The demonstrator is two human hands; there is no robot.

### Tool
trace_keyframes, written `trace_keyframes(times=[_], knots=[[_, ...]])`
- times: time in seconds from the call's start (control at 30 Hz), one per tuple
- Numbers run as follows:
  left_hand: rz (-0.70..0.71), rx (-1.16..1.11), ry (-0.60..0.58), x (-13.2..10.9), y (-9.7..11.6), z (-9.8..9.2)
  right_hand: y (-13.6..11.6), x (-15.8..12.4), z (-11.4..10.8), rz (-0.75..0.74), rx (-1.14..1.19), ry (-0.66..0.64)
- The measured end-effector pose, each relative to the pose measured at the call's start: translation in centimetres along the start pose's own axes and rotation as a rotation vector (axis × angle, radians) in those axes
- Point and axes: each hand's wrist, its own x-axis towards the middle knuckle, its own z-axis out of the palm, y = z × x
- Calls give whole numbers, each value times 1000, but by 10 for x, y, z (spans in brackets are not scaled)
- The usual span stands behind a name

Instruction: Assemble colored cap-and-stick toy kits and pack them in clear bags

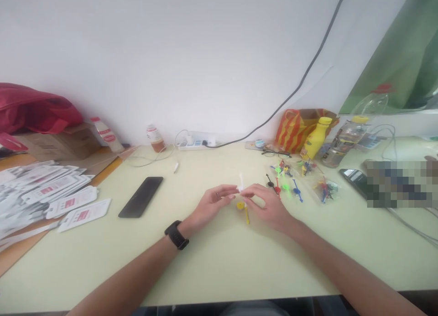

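Note:
A small white plastic piece with a thin upright shaft (pixel 241 181) is pinched between the fingertips of both hands. My left hand (pixel 210 205), with a black watch (pixel 177 235) on its wrist, closes on it from the left. From the other side, my right hand (pixel 270 207) grips it with thumb and fingers. Right below the fingertips, a yellow plastic piece with a round disc (pixel 241 206) and an arrow-like rod lies on the table. Similar black (pixel 270 184), red (pixel 278 187), green (pixel 285 187) and blue (pixel 297 191) pieces lie beyond my right hand.
Clear bags of coloured pieces (pixel 324 190) lie at right, near a yellow bottle (pixel 316 138) and a clear bottle (pixel 344 142). A black phone (pixel 141 197) and stacked white badges (pixel 78 202) are at left. A power strip (pixel 196 142) sits by the wall.

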Motion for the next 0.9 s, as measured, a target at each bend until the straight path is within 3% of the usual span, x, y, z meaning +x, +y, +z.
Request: trace_keyframes(times=[0.23, 0.4, 0.47, 0.6, 0.73, 0.9], knots=[[185, 426, -16, -6, -13, 7, 1, 7, -22, 30, -176, 266], [245, 506, -87, -8, -14, 9, 27, 9, -35, 237, -175, 307], [249, 522, -99, -8, -13, 9, 39, 9, -37, 294, -208, 278], [250, 551, -95, -7, -15, 8, 49, 10, -39, 258, -317, 211], [255, 537, -35, -7, -19, 6, 37, 10, -39, 138, -345, 121], [159, 343, 61, -3, -17, 3, 15, 2, -27, 5, -327, -144]])
